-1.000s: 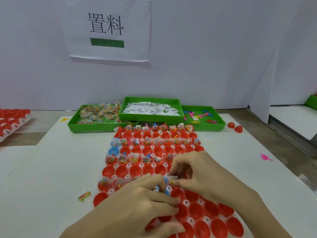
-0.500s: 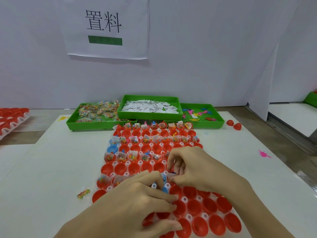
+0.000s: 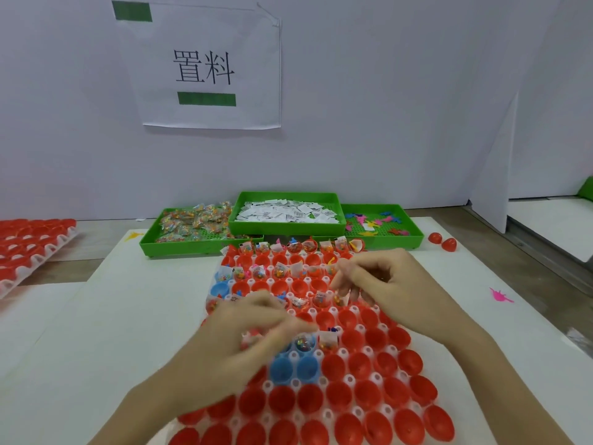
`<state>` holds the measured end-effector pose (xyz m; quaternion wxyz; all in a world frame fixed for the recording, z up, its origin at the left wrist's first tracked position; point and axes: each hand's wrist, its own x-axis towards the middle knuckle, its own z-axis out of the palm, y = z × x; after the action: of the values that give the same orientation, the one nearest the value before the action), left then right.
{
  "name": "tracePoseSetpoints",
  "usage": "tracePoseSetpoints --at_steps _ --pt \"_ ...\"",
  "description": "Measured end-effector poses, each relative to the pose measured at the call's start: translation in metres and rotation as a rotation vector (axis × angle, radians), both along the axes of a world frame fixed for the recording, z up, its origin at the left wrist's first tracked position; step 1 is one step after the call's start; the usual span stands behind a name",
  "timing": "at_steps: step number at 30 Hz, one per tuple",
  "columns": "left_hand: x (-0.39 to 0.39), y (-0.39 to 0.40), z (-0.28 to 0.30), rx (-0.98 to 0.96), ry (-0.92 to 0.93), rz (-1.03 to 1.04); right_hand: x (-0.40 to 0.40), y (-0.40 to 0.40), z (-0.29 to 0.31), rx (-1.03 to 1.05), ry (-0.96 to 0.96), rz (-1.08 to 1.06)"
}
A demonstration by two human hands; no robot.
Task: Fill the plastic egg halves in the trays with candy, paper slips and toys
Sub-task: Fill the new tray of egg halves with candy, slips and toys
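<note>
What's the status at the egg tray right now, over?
Left hand and right hand over the tray, blurred, grip unclear. Far eggs filled, near red halves empty. Nothing blocking.

Ahead of you stands a plain pale wall (image 3: 385, 91) with a white paper sign (image 3: 211, 65) taped to it, printed with black characters and green bars. Your white bench (image 3: 80, 316) lies under even, soft light. To your right, a white partition panel (image 3: 494, 175) stands upright beside a second white surface (image 3: 552, 226).
</note>
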<state>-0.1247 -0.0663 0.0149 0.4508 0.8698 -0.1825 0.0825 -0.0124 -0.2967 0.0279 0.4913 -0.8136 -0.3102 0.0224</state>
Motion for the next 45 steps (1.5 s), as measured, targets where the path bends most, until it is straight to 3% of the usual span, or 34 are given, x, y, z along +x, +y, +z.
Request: tracePoseSetpoints --at_steps 4,7,13,17,20,22,25,30,34,37,41,45 --pt "0.055 0.046 -0.019 0.033 -0.187 0.433 0.005 0.007 -0.008 0.085 0.022 -0.071" --pt "0.105 0.097 -0.028 0.329 -0.221 0.623 0.009 0.009 -0.012 0.127 0.028 -0.084" --pt "0.166 0.176 -0.036 0.69 -0.046 0.625 0.013 0.006 -0.019 0.162 0.013 -0.125" --pt "0.186 0.184 -0.04 0.901 0.207 0.438 0.015 0.006 -0.022 0.14 0.004 -0.117" --pt "0.19 0.179 -0.042 1.028 0.225 0.442 0.015 0.005 -0.023 0.144 -0.013 -0.123" --pt "0.192 0.167 -0.037 0.956 0.208 0.517 0.015 0.005 -0.023 0.15 -0.013 -0.125" --pt "0.195 0.153 -0.024 0.685 0.164 0.606 0.015 0.005 -0.023 0.149 -0.013 -0.128" --pt "0.194 0.142 -0.01 0.373 0.247 0.74 0.016 0.004 -0.023 0.155 -0.011 -0.146" --pt "0.192 0.137 -0.013 0.45 0.245 0.798 0.018 0.002 -0.022 0.148 -0.015 -0.169" --pt "0.189 0.143 -0.02 0.574 0.104 0.812 0.019 0.001 -0.023 0.137 -0.02 -0.177" --pt "0.182 0.153 -0.03 0.57 -0.125 0.817 0.02 0.002 -0.024 0.133 -0.018 -0.183" --pt "0.172 0.159 -0.037 0.507 -0.239 0.803 0.02 0.002 -0.023 0.136 -0.022 -0.18"
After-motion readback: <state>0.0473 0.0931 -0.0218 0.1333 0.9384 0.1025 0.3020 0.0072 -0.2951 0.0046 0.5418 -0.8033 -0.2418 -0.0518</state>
